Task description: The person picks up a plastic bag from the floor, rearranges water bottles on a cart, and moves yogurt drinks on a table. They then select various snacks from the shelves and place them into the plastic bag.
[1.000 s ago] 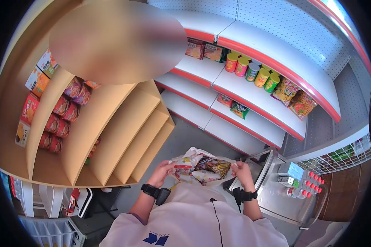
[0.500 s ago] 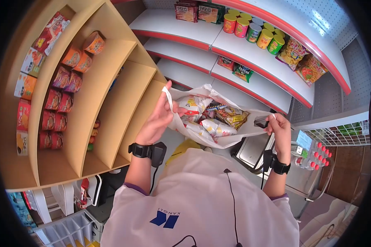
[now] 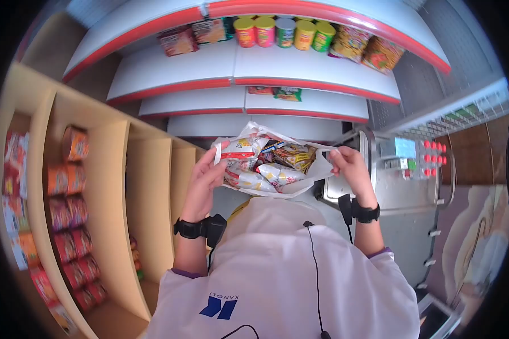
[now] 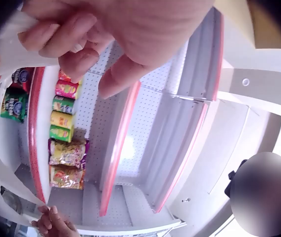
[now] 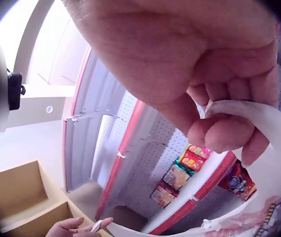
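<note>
A white plastic bag [image 3: 321,165] hangs in front of the person's body, its mouth spread wide. Inside lie several snack packets, some white and red [image 3: 280,176], one brown and yellow [image 3: 294,157]. At the bag's left side the left hand [image 3: 202,183] grips the edge, and the left wrist view shows its fingers [image 4: 64,37] curled over the white plastic. On the opposite side the right hand [image 3: 349,168] holds a handle loop, pinched between curled fingers [image 5: 229,133] in the right wrist view. The bag's underside is hidden.
White shelves with red edges stand ahead, bearing snack cans [image 3: 285,33] and bagged snacks [image 3: 350,44]. A wooden shelf unit [image 3: 110,169] with cup noodles [image 3: 65,179] is at the left. On the right, a metal cart [image 3: 404,186] carries red-capped bottles [image 3: 432,158].
The bag has come up and its mouth was pulled wider, then the hands drew slightly closer together. Both hands keep their hold. The head view has turned to face the white shelves.
</note>
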